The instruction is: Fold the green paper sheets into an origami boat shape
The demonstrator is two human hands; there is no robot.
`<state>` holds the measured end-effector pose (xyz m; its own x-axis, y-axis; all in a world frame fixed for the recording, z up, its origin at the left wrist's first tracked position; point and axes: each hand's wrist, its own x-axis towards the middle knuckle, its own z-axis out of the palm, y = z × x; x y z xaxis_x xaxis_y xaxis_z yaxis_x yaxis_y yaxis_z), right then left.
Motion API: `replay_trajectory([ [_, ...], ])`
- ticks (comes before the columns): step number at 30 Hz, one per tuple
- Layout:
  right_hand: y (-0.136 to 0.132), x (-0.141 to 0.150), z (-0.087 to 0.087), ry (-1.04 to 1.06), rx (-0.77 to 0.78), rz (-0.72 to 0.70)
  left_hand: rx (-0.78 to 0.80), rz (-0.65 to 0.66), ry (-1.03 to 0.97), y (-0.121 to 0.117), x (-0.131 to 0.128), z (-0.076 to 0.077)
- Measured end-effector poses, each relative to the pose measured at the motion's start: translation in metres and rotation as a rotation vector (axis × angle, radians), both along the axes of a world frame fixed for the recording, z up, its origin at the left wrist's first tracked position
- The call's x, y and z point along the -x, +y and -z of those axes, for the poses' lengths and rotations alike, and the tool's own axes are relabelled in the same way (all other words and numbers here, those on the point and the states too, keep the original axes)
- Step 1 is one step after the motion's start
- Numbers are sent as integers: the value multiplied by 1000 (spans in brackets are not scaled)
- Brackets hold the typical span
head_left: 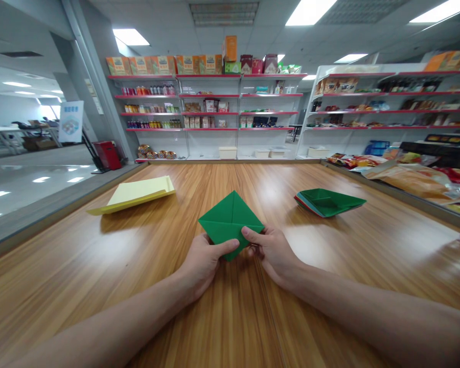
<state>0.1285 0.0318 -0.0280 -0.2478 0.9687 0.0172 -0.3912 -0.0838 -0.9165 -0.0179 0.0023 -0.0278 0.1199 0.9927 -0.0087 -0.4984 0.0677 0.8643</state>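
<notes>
A folded green sheet of paper (230, 217), diamond-shaped with crease lines across its face, is held between both hands just above the table's middle. My left hand (207, 258) grips its lower left edge, thumb lying on the front and fingers hidden behind. On the lower right edge, my right hand (270, 248) pinches the paper, with the thumb on top and curled fingers partly showing underneath. To the right rests a stack of folded paper pieces (327, 202), green on top with red and blue layers at its side. A pile of yellow paper sheets (140, 193) lies at the left.
The wooden table (138, 306) has a raised edge. Bagged snacks (414, 179) sit beyond its right side. Behind it stand shelves (209, 112) of bottles and boxes. A red box (107, 155) and a sign board (71, 121) are on the floor at left.
</notes>
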Motion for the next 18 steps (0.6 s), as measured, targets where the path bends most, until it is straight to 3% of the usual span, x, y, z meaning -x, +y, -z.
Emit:
replay_trajectory([
  [4,1,-2,0,8,29,0,-3,13,54,1,2,1],
  [12,1,-7,-5,128,122,-247,-71,188,29,-4,9,-12],
  [18,2,-4,-2,95,51,-129,-14,-31,51,5,8,-4],
])
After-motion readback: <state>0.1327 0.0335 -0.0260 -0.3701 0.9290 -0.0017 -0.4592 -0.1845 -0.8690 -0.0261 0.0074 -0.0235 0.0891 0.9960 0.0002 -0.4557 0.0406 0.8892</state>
